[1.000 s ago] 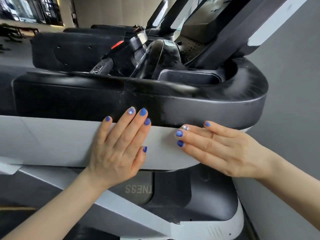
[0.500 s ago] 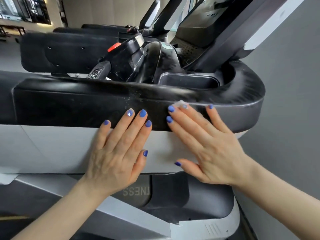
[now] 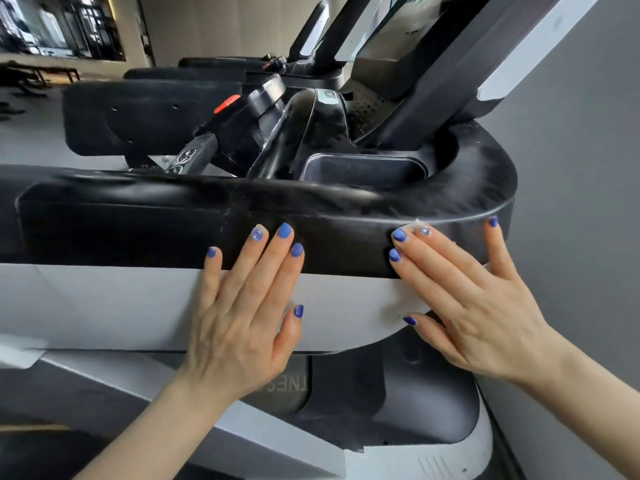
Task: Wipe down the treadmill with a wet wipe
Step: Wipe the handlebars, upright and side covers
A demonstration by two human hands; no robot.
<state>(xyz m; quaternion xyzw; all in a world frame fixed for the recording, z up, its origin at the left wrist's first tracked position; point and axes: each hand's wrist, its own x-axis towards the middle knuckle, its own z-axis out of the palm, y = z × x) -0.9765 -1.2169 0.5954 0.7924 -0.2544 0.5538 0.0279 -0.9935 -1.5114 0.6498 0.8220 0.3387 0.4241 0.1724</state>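
Partial mirrored lettering "NES" on grey panel (image 3: 277,389) of treadmill base, partly hidden by left hand (image 3: 239,327); other labels illegible.

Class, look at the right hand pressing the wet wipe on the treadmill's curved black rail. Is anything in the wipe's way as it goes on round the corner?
Nothing visible blocks it. The right hand presses the wet wipe flat against the black rail, and the rail's curved face beyond it is bare. The left hand rests flat on the opposite side, clear of that path.
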